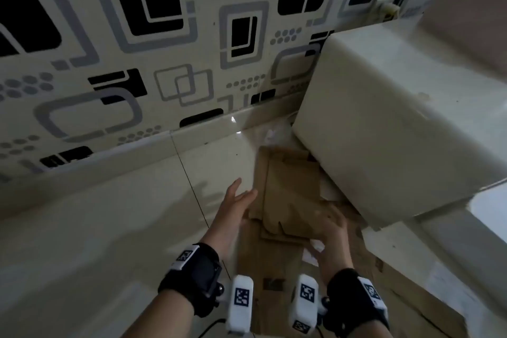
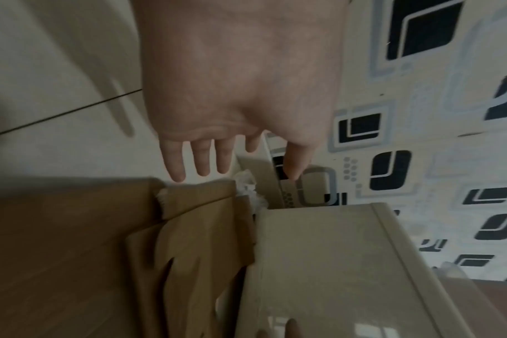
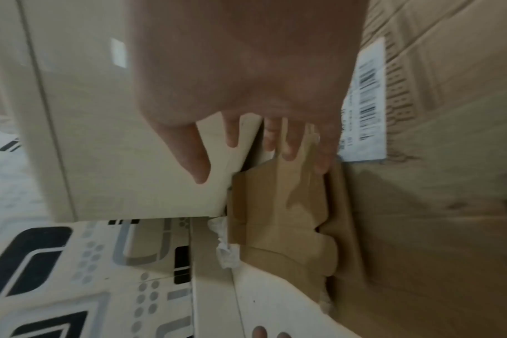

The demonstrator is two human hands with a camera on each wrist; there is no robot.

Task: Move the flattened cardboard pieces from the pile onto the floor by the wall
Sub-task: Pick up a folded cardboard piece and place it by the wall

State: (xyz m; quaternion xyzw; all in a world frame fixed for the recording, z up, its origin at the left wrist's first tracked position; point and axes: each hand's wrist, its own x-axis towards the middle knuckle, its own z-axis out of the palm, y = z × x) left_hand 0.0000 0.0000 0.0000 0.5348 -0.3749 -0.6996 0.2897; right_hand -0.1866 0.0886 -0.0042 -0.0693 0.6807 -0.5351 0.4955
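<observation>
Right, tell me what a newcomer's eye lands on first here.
First the wall, patterned with bold black and grey squares, across the top of the head view. Then the brown cardboard lying flat on the pale floor, beside a big cream box. The left hand and right hand reach toward it, fingers open.

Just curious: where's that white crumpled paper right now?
In the right wrist view the crumpled paper lies on the floor by the patterned wall, between the cardboard pieces and the cream cabinet.

Patterned wall meets pale tiled floor beside a cream cabinet
</observation>
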